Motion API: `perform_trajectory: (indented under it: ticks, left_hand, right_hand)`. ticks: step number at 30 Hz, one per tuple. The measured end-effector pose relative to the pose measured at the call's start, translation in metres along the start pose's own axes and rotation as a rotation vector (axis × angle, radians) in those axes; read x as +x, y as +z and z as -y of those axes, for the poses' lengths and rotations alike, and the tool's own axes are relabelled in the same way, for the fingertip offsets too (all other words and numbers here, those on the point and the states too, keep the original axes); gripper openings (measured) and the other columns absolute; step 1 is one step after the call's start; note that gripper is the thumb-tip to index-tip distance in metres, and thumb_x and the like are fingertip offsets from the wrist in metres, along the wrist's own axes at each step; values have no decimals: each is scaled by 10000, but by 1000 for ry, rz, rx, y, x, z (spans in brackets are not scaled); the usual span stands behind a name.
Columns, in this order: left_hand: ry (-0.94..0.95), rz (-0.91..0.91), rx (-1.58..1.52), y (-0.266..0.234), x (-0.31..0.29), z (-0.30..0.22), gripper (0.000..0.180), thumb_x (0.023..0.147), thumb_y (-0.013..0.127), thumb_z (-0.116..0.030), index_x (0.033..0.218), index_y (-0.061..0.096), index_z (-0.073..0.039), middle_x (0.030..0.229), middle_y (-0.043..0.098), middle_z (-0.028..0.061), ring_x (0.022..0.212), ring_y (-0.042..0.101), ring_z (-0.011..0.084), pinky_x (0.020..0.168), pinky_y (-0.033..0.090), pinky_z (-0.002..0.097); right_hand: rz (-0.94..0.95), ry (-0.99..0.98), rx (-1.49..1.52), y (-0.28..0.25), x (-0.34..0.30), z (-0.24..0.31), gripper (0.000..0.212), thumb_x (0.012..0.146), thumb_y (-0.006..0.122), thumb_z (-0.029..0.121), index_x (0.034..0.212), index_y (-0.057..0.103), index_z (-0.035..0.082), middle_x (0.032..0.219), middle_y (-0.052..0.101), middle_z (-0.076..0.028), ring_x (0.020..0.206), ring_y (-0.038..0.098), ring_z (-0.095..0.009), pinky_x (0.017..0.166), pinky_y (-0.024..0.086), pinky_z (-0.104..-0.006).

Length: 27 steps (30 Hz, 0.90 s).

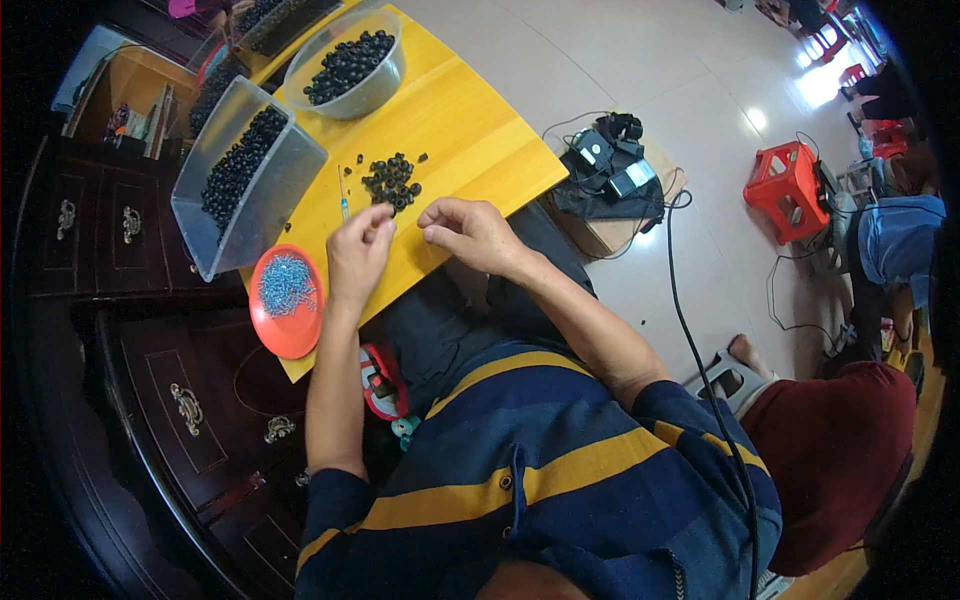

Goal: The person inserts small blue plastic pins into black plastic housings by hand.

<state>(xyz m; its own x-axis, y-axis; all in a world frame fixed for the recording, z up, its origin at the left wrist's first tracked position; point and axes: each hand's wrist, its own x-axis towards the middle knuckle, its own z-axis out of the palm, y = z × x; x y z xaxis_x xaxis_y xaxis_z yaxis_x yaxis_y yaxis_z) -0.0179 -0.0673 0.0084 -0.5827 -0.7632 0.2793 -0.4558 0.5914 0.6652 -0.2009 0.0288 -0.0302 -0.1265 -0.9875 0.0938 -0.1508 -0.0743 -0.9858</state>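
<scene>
My left hand (358, 255) is over the yellow table (470, 140), its thumb and fingertips pinched together. To its right my right hand (472, 236) has thumb and forefinger curled toward each other; the two hands are a small gap apart. Anything in either pinch is too small or hidden to make out. Just beyond the fingertips lies a loose pile of small black ring-like parts (390, 182). A thin tool with a slim shaft and a pale blue handle (345, 208) lies beside my left hand. Left of that wrist, an orange-red plate (262, 335) holds many small blue pin-like pieces (287, 285).
A clear rectangular bin (295, 165) and a round clear tub (375, 92), both with black parts, stand at the far left. Dark drawers (190, 400) flank the table. Rightward are a box with black gear (610, 170), a red stool (785, 190), a hanging cable (680, 310) and seated people.
</scene>
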Motion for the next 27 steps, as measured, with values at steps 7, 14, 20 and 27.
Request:
perform_trajectory:
  ticks: [7, 14, 20, 27]
  left_hand:
    - [-161, -17, 29, 8, -44, 18, 274, 833, 705, -36, 1103, 672, -14, 836, 635, 90, 608, 575, 142, 601, 492, 283]
    - [-75, -49, 108, 19, -22, 27, 331, 820, 734, -91, 1143, 667, -67, 880, 632, 98, 690, 594, 212, 646, 502, 329]
    - [-81, -86, 62, 23, -22, 30, 306, 811, 736, -65, 1113, 681, -55, 827, 613, 59, 584, 523, 137, 588, 475, 274]
    - [-60, -109, 88, 23, -11, 31, 251, 808, 714, -70, 1057, 681, -60, 793, 635, 103, 686, 629, 264, 644, 514, 372]
  right_hand:
    - [-4, -3, 34, 14, 16, -6, 163, 922, 672, 146, 1025, 675, 20, 812, 652, -2, 727, 573, -65, 681, 496, -241]
    - [-29, 11, 55, 14, 18, -18, 148, 948, 646, 142, 1026, 664, 17, 840, 644, 19, 750, 580, -49, 683, 489, -223]
    - [-64, 104, 341, 4, 16, -28, 151, 983, 617, 141, 1063, 632, 14, 874, 639, 7, 754, 578, -54, 674, 481, -212]
    - [-91, 144, 459, 7, 23, -30, 151, 973, 621, 143, 1059, 640, 20, 856, 635, 19, 730, 574, -48, 656, 478, -215]
